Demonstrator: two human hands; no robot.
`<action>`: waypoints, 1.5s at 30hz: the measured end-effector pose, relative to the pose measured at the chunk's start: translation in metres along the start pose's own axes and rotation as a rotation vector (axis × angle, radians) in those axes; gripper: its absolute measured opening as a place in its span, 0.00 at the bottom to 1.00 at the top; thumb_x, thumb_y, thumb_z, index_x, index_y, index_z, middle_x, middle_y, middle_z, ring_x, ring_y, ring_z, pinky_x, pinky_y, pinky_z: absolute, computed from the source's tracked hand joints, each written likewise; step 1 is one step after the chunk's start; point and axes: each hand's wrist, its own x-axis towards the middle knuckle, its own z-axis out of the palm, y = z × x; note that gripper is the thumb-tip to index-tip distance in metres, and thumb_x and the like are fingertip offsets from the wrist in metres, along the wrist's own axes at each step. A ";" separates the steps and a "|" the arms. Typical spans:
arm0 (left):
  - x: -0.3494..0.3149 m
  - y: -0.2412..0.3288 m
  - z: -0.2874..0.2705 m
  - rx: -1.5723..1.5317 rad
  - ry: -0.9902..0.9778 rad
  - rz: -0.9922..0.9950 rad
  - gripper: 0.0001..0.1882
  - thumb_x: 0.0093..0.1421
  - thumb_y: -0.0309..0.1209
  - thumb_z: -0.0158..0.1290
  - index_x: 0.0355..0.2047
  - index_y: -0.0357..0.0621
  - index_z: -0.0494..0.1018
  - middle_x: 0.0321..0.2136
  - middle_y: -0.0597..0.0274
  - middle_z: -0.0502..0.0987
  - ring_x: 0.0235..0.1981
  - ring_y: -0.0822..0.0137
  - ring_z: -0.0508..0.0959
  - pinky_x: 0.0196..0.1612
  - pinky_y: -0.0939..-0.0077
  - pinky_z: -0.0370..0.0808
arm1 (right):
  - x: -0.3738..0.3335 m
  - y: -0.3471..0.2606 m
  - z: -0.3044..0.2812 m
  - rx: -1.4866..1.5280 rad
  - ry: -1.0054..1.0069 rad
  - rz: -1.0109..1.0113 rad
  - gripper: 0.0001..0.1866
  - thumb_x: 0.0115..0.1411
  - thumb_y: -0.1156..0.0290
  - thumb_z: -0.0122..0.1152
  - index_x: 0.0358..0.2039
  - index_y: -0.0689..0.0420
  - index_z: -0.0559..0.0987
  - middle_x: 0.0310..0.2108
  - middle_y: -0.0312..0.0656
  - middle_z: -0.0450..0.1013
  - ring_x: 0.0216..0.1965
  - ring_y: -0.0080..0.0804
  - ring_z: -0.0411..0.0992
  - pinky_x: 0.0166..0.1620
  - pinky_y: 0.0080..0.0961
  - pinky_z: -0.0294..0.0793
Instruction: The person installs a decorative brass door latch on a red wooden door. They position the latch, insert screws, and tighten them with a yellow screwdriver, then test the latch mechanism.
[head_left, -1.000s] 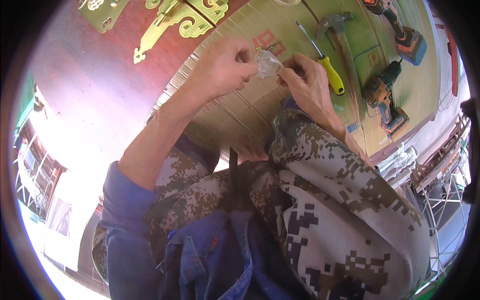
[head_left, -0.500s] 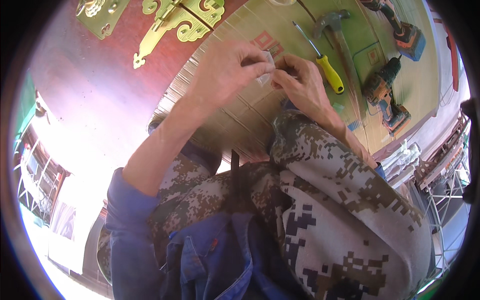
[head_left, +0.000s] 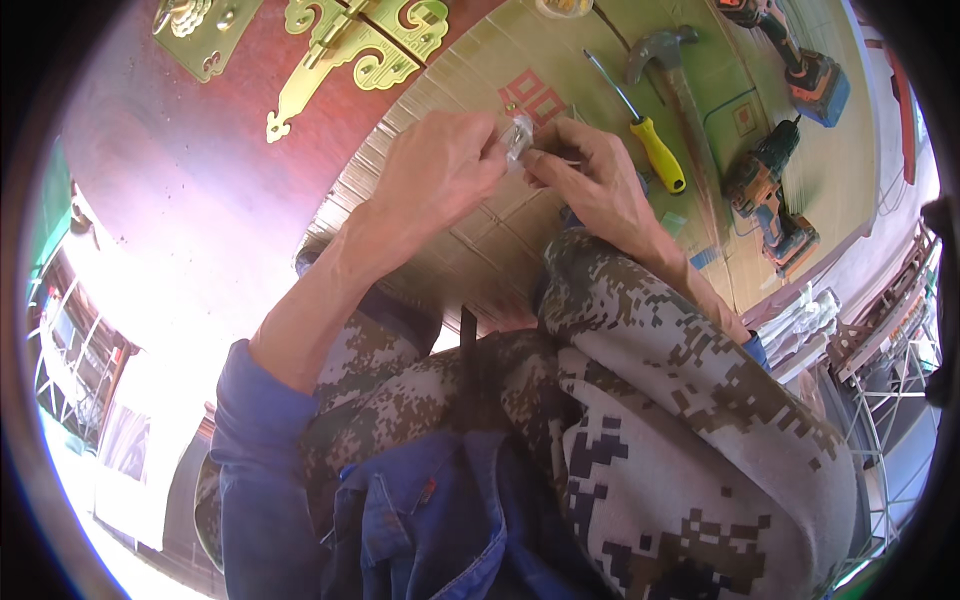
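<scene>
A small clear plastic bag (head_left: 519,141) is pinched between my two hands above the brown cardboard (head_left: 480,225). Something small and shiny shows inside it, too blurred to name. My left hand (head_left: 437,165) grips the bag's left side with curled fingers. On the other side, my right hand (head_left: 592,168) holds it between thumb and fingertips. Just beyond the bag, a tiny brass-coloured piece (head_left: 512,106) lies by the red print on the cardboard. To the right of my right hand rests a screwdriver (head_left: 657,155) with a yellow handle.
A claw hammer (head_left: 685,110) and two cordless power tools, a drill (head_left: 765,180) and a driver (head_left: 800,65), lie at the right. Gold ornate hinges (head_left: 340,45) and a brass plate (head_left: 200,45) sit on the red panel (head_left: 230,160). A container (head_left: 565,7) shows at the top edge.
Both hands have come slightly nearer to me with the bag, and the left one has turned. More of the bag and the red print now shows.
</scene>
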 end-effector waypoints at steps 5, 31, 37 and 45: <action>-0.008 -0.003 -0.032 -0.017 -0.042 0.095 0.12 0.64 0.33 0.51 0.30 0.35 0.72 0.17 0.54 0.69 0.20 0.59 0.72 0.28 0.62 0.69 | -0.001 0.035 -0.032 -0.650 0.228 -0.325 0.12 0.61 0.69 0.68 0.45 0.57 0.82 0.43 0.45 0.77 0.37 0.48 0.79 0.39 0.38 0.79; -0.177 -0.063 -0.090 -0.731 0.098 -0.385 0.09 0.68 0.27 0.52 0.31 0.35 0.73 0.22 0.68 0.75 0.25 0.78 0.73 0.31 0.80 0.70 | 0.045 0.012 -0.059 -1.340 0.312 -0.370 0.09 0.62 0.74 0.60 0.44 0.57 0.75 0.42 0.45 0.71 0.40 0.48 0.78 0.36 0.45 0.79; -0.170 -0.064 -0.085 -0.800 0.094 -0.364 0.09 0.69 0.27 0.52 0.32 0.35 0.74 0.22 0.68 0.74 0.25 0.79 0.72 0.31 0.80 0.70 | 0.033 0.015 -0.060 -1.402 0.160 -0.502 0.08 0.61 0.75 0.60 0.41 0.58 0.75 0.42 0.45 0.70 0.41 0.45 0.77 0.35 0.42 0.81; -0.173 -0.069 -0.082 -0.790 0.126 -0.353 0.09 0.69 0.27 0.52 0.32 0.35 0.75 0.22 0.68 0.75 0.25 0.80 0.72 0.30 0.80 0.70 | 0.020 0.040 -0.053 -1.440 0.072 -0.473 0.06 0.60 0.74 0.61 0.35 0.60 0.72 0.38 0.47 0.71 0.38 0.47 0.77 0.31 0.41 0.80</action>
